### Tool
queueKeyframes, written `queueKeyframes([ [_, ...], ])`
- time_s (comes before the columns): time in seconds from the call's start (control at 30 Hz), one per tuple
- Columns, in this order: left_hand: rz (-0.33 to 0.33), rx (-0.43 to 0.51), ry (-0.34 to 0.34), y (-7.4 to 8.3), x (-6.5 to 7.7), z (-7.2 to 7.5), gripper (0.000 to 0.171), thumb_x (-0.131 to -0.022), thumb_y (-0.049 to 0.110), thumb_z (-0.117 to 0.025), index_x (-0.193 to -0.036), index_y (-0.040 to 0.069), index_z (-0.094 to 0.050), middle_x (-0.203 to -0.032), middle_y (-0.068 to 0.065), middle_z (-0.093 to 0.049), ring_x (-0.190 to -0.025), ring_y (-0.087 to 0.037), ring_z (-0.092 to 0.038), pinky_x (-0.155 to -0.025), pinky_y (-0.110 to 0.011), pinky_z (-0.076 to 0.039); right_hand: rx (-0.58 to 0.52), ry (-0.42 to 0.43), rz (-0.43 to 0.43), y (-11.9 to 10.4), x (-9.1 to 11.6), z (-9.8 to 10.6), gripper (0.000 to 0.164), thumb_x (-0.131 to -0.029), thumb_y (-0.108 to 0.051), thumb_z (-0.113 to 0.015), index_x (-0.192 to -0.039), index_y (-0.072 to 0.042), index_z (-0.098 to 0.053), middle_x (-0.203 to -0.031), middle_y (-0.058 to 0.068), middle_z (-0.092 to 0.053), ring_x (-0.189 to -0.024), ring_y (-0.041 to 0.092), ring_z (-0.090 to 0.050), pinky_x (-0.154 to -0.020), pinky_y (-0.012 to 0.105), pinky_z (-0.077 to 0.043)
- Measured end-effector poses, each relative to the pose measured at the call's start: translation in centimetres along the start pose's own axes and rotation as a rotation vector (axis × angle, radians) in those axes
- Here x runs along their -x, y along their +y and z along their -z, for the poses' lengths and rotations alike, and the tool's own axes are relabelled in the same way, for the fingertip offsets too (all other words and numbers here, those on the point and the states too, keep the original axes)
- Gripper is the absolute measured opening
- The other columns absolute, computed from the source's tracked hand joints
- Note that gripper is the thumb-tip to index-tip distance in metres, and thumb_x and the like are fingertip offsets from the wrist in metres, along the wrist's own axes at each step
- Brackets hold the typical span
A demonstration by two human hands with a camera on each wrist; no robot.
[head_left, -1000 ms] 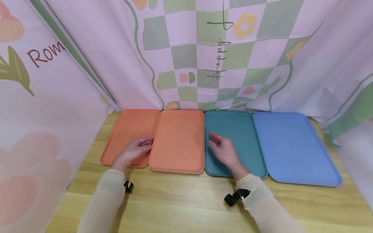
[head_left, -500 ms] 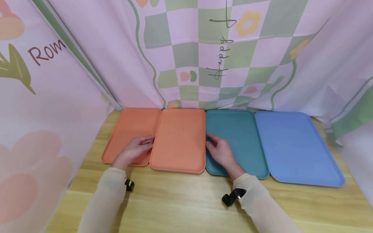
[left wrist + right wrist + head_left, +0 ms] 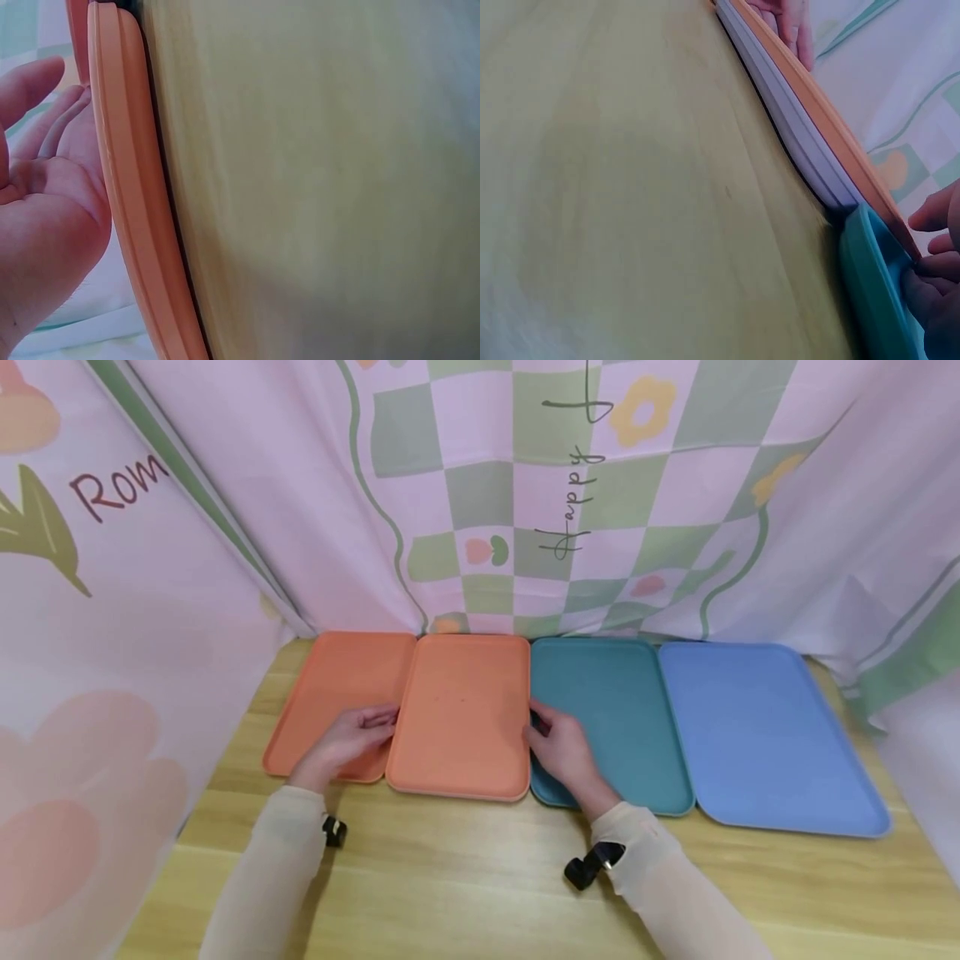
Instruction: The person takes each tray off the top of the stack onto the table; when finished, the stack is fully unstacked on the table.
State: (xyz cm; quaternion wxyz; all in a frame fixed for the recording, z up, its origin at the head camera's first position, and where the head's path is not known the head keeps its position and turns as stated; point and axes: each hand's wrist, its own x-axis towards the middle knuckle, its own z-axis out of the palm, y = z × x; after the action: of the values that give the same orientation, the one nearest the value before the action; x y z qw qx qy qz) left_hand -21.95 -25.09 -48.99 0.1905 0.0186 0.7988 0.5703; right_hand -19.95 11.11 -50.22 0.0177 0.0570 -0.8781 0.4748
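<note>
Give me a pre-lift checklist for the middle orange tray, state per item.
1. Right hand on the middle orange tray's right edge: ok, fingers curl at the rim.
2. Left hand on its left edge: ok for touch, fingers lie fairly straight; grip cannot tell.
3. Overlap: not ok, the tray sits over the left orange tray and its right edge is raised over the teal tray's rim.
4. Something pale under the tray: cannot tell what.
5. Blue tray apart from both hands: ok.

Orange tray (image 3: 461,718): flat, rectangular, rounded corners, raised rim. Lies on the table, its left edge overlapping a second orange tray (image 3: 337,693), teal tray (image 3: 615,718) alongside right.
</note>
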Motion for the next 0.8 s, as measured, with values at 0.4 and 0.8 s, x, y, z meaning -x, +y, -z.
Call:
queueKeyframes([
  [0.4,0.009,0.033,0.014,0.0,0.3,-0.2,0.056,-0.108,0.003,-0.061,-0.159,-0.01,-0.044,-0.164,-0.03,-0.046,-0.156,-0.041,-0.043,-0.104,-0.014,-0.053,-0.046,0.055,-0.092,-0.8,0.1,-1.2,0.054,-0.099,-0.004,-0.067,-0.152,-0.001,-0.061,-0.151,0.021,-0.065,-0.135,0.036,-0.067,-0.108,0.05,-0.059],
  [0.8,0.027,0.016,0.008,0.5,0.3,-0.3,0.055,-0.109,0.006,-0.061,-0.159,-0.008,-0.045,-0.166,-0.027,-0.044,-0.156,-0.038,-0.043,-0.105,-0.015,-0.053,-0.135,0.164,-0.141,-1.3,-0.2,-1.8,0.053,-0.093,0.002,-0.057,-0.145,0.002,-0.066,-0.144,0.022,-0.069,-0.131,0.035,-0.07,-0.107,0.048,-0.06],
])
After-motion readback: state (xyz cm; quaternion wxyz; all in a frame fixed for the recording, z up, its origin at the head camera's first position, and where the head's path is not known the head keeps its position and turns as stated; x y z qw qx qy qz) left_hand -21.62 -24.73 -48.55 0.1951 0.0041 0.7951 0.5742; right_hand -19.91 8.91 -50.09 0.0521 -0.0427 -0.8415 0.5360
